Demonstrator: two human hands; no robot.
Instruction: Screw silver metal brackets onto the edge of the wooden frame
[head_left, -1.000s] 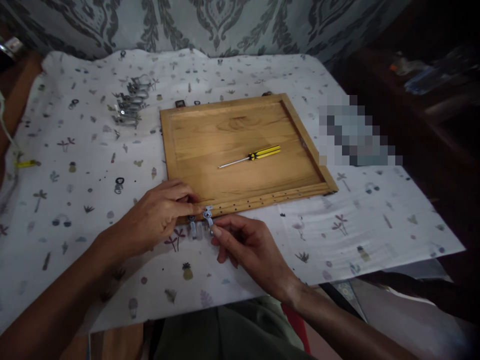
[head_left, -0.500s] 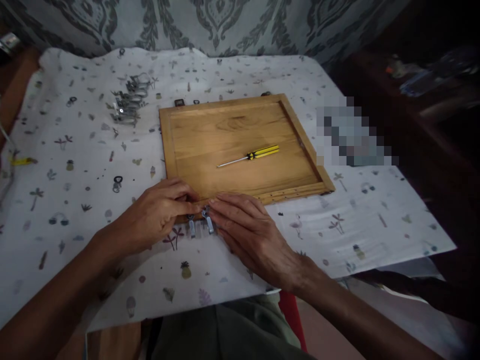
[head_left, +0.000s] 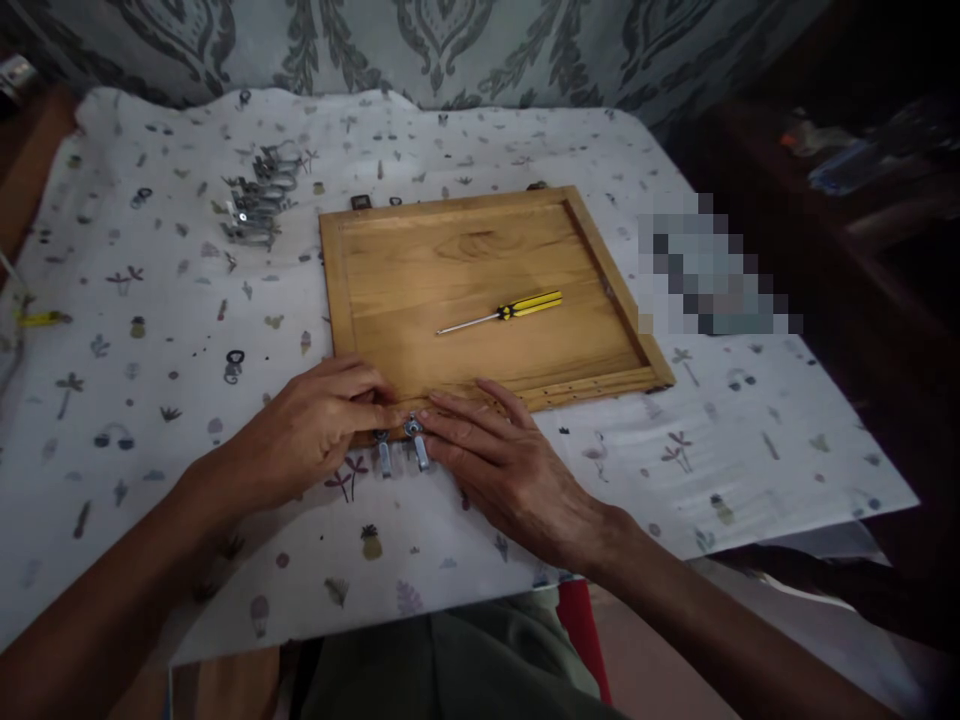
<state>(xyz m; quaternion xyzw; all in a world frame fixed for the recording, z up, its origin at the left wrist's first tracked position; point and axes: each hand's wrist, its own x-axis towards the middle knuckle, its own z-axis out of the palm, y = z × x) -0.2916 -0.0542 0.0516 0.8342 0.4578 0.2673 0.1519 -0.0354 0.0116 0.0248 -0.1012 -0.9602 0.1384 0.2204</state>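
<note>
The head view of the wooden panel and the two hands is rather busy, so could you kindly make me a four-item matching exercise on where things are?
Things:
1. Screwdriver
2. Cluster of metal pieces
3. Right hand
4. Left hand

Places:
A. At the near left corner of the wooden panel
B. On the patterned cloth, beyond the panel's left side
C. Lying on the panel's inner face
D. At the panel's near edge, to the right of the two small metal parts jutting from it

Right pairs: 1-C, 2-B, 3-D, 4-A.
</note>
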